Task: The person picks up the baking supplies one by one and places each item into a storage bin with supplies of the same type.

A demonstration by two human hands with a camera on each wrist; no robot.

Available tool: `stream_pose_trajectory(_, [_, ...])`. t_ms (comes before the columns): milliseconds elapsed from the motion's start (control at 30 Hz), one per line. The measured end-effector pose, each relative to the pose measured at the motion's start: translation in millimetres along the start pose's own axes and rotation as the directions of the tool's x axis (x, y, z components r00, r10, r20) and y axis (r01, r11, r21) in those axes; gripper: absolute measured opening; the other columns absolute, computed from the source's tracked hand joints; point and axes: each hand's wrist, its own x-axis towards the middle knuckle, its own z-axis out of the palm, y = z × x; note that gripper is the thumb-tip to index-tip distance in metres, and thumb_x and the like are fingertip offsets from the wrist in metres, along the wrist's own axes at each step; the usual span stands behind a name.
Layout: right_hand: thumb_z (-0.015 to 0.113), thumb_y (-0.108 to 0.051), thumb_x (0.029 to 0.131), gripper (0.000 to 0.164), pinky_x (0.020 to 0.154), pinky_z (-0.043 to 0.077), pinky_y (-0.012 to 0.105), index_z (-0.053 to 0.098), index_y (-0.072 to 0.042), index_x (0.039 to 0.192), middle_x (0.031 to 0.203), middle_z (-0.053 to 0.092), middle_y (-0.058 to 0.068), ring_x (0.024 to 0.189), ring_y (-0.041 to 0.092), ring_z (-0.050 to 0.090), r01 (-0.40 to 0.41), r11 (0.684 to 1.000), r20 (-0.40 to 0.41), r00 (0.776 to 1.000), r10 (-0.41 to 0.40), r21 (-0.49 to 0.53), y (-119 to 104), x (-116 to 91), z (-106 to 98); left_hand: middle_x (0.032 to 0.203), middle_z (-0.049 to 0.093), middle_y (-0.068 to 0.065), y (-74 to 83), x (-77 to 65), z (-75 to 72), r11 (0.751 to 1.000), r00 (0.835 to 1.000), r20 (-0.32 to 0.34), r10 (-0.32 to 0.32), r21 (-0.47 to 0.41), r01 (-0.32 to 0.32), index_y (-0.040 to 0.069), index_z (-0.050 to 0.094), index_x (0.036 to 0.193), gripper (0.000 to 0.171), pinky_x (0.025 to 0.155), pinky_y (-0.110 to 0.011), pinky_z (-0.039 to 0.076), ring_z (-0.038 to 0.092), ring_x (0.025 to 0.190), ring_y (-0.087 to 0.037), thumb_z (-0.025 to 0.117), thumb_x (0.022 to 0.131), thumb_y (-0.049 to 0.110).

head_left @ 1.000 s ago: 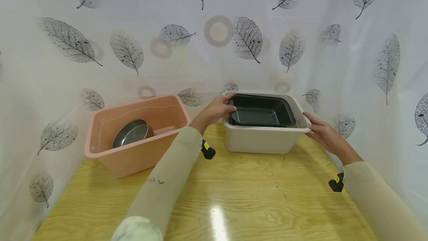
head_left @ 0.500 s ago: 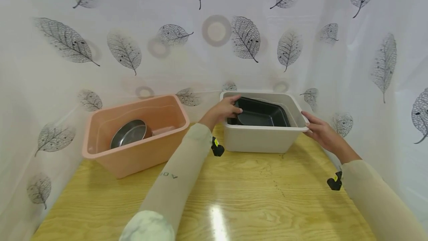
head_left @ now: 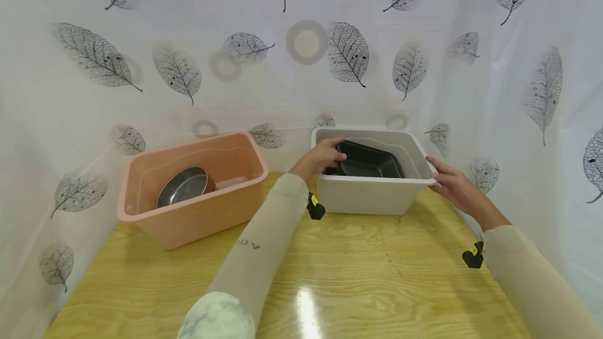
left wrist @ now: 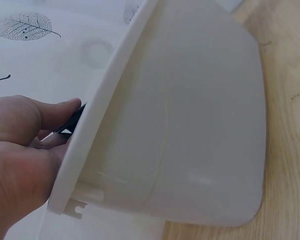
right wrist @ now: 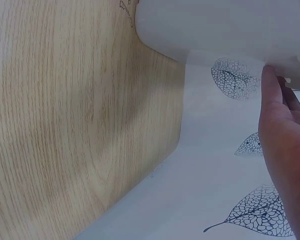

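Observation:
A black rectangular baking pan (head_left: 374, 162) lies tilted inside the white plastic bin (head_left: 367, 198), its left end higher than the right. My left hand (head_left: 322, 157) reaches over the bin's left rim and pinches the pan's raised end between thumb and fingers. In the left wrist view, a dark sliver of the pan (left wrist: 75, 120) shows between thumb and fingers, the rest hidden behind the bin wall. At the opposite end, my right hand (head_left: 454, 184) holds the bin's right rim. In the right wrist view, the fingers of the right hand (right wrist: 287, 130) reach up to the rim's underside.
Left of the white bin stands a peach-coloured bin (head_left: 202, 229) with a round metal pan (head_left: 186, 186) leaning inside. Both stand at the back of the wooden table (head_left: 348, 276). A leaf-patterned white curtain (head_left: 301, 93) hangs close behind and along the sides.
My left hand has moved right and down, and the baking pan has sunk deeper into the white bin, tilting more. The right hand stays on the rim.

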Motion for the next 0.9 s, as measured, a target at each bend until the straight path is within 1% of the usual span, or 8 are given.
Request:
stream_pose_trajectory(67, [0.032,-0.011,0.111,0.063,0.097,0.046,0.009,-0.003,-0.01,0.162,0.169,-0.014,0.015,0.147,0.007,0.03,-0.012,1.0,-0.005,1.0,0.012,-0.023,-0.8,0.5,0.3,0.166,0.02,-0.019,0.1,0.3,0.1,1.0,1.0,-0.021,-0.003,-0.017,0.002,0.013,0.025,0.161,0.072,0.113,-0.049,0.043,0.046,0.139,-0.041,0.053,0.099,-0.009])
stream_pose_trajectory(167, [0.034,-0.013,0.111,0.063,0.097,0.045,0.008,-0.002,-0.011,0.163,0.169,-0.013,0.014,0.152,0.017,0.021,-0.031,0.998,-0.016,0.999,0.031,-0.053,-1.9,1.6,0.9,0.166,0.021,-0.018,0.2,1.1,0.5,0.999,0.998,-0.06,0.001,-0.038,-0.003,0.011,0.029,0.16,0.071,0.112,-0.048,0.044,0.048,0.138,-0.038,0.055,0.097,-0.01])
stream_pose_trajectory(233, [0.034,-0.014,0.111,0.063,0.096,0.045,0.008,-0.002,-0.011,0.163,0.169,-0.012,0.014,0.15,0.011,0.026,-0.028,0.998,-0.013,1.0,0.027,-0.054,-2.3,1.8,0.7,0.166,0.023,-0.017,0.7,0.4,0.9,1.0,0.996,-0.087,0.01,-0.025,-0.012,0.01,0.03,0.159,0.07,0.113,-0.049,0.043,0.046,0.139,-0.038,0.056,0.097,-0.009])
stream_pose_trajectory(333, [0.033,-0.012,0.111,0.063,0.098,0.046,0.009,-0.003,-0.009,0.162,0.169,-0.013,0.015,0.137,-0.004,0.04,-0.003,1.0,0.006,1.0,0.003,-0.024,-2.4,0.6,0.8,0.165,0.026,-0.016,1.2,-0.8,2.1,1.0,0.992,-0.127,0.022,0.004,-0.022,0.01,0.033,0.158,0.07,0.116,-0.05,0.039,0.042,0.142,-0.038,0.059,0.096,-0.007])
stream_pose_trajectory(400, [0.033,-0.01,0.111,0.063,0.1,0.046,0.011,-0.005,-0.008,0.162,0.169,-0.014,0.014,0.13,-0.009,0.045,0.015,1.0,0.022,1.0,-0.015,-0.003,-2.2,-1.0,0.8,0.164,0.029,-0.015,1.0,-1.7,3.0,0.999,0.988,-0.15,0.033,0.031,-0.029,0.01,0.035,0.157,0.068,0.119,-0.051,0.035,0.038,0.145,-0.037,0.061,0.096,-0.005])
stream_pose_trajectory(533, [0.032,-0.008,0.11,0.064,0.101,0.047,0.013,-0.007,-0.008,0.161,0.169,-0.015,0.013,0.129,-0.008,0.049,0.032,0.999,0.04,0.999,-0.032,0.017,-3.6,-2.0,2.0,0.164,0.031,-0.012,1.1,-2.9,3.0,0.997,0.982,-0.182,0.057,0.061,-0.047,0.01,0.038,0.156,0.067,0.122,-0.05,0.03,0.033,0.148,-0.035,0.061,0.096,-0.005])
stream_pose_trajectory(733, [0.031,-0.008,0.11,0.063,0.1,0.048,0.012,-0.006,-0.007,0.161,0.169,-0.016,0.013,0.129,-0.008,0.049,0.034,0.999,0.042,0.999,-0.035,0.024,-3.0,-3.0,3.6,0.164,0.033,-0.01,0.3,-2.8,1.9,0.996,0.973,-0.222,0.067,0.069,-0.052,0.011,0.041,0.154,0.065,0.122,-0.048,0.031,0.033,0.149,-0.033,0.063,0.095,-0.004])
stream_pose_trajectory(900, [0.032,-0.009,0.11,0.064,0.101,0.047,0.013,-0.006,-0.008,0.162,0.168,-0.017,0.013,0.128,-0.01,0.048,0.029,0.999,0.039,0.999,-0.029,0.013,-3.0,-1.8,4.3,0.162,0.032,-0.019,1.4,-2.5,-1.6,0.995,0.977,-0.19,0.094,0.042,-0.088,0.009,0.04,0.155,0.064,0.12,-0.046,0.035,0.035,0.147,-0.035,0.062,0.096,0.0])
